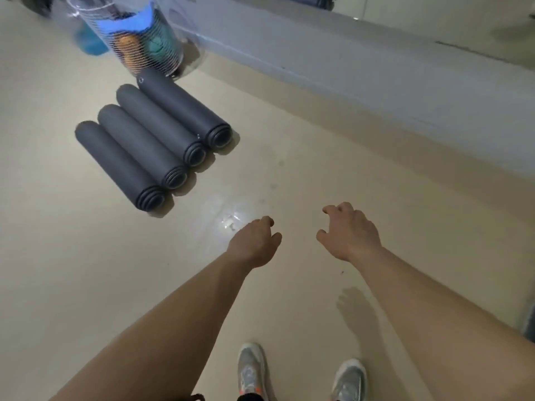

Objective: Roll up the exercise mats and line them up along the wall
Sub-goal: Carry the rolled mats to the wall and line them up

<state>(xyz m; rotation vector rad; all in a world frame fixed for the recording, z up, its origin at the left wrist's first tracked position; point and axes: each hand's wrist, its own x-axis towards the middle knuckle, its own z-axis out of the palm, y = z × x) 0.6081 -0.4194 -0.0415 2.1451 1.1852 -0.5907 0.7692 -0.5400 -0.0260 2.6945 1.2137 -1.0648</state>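
Nearest the camera, two grey shoes (pixel 301 374) stand on the beige floor (pixel 72 270), toes toward twelve o'clock. Ahead of them both bare arms reach forward: the left hand (pixel 254 243) and the right hand (pixel 351 233) each have a loose, half-curled grip, fingers bent and holding nothing, apart from each other and above bare floor. The four rolled mats (pixel 153 146) lie at about ten to eleven o'clock from the hands, side by side and touching, their long axes running from four toward ten o'clock, open spiral ends facing the person. The left hand is the nearer one. Beyond them stands a mesh basket (pixel 136 39) of coloured gear, and the grey wall base (pixel 347 70) runs off toward two o'clock.
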